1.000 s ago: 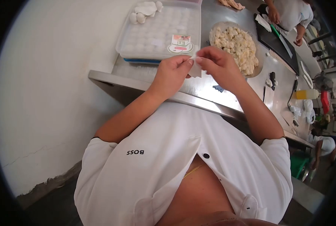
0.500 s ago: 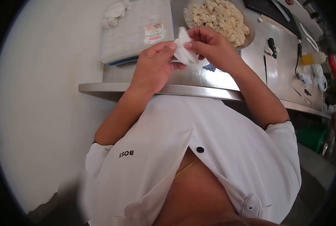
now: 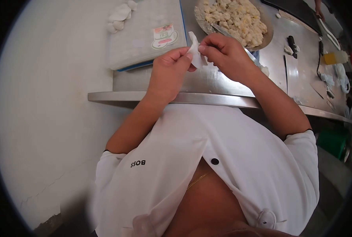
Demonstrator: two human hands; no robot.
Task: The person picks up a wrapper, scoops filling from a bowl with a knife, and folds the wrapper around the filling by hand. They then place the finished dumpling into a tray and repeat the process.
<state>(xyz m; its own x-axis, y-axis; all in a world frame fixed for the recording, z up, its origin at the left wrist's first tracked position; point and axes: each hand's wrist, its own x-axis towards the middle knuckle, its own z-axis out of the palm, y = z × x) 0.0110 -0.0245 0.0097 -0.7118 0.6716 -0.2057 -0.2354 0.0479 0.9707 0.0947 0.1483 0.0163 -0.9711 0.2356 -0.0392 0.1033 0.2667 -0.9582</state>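
Between my two hands is a thin white dumpling wrapper [image 3: 198, 59], folded and partly covered by my fingers. My left hand [image 3: 171, 69] pinches its left side between thumb and fingers. At the wrapper's right edge, the thumb and forefinger of my right hand [image 3: 225, 51] press together on it. Just beyond my right hand stands a metal bowl [image 3: 200, 21] of chunky pale filling [image 3: 237, 19]. A flat metal utensil [image 3: 222, 31] rests at the bowl's near side, partly hidden by that hand. Any filling inside the wrapper is hidden.
A lidded plastic box [image 3: 146, 41] lies at left, with white dough pieces [image 3: 121, 14] on top. To the right are a black-handled knife [image 3: 292, 71], a yellow-filled bottle [image 3: 336, 58] and a black board [image 3: 296, 12]. Another person's hand [image 3: 319, 8] shows at top right.
The wrapper has turned more edge-on, and my fingers have shifted along it. The flat utensil by the bowl has come into sight. The whole view has shifted slightly.
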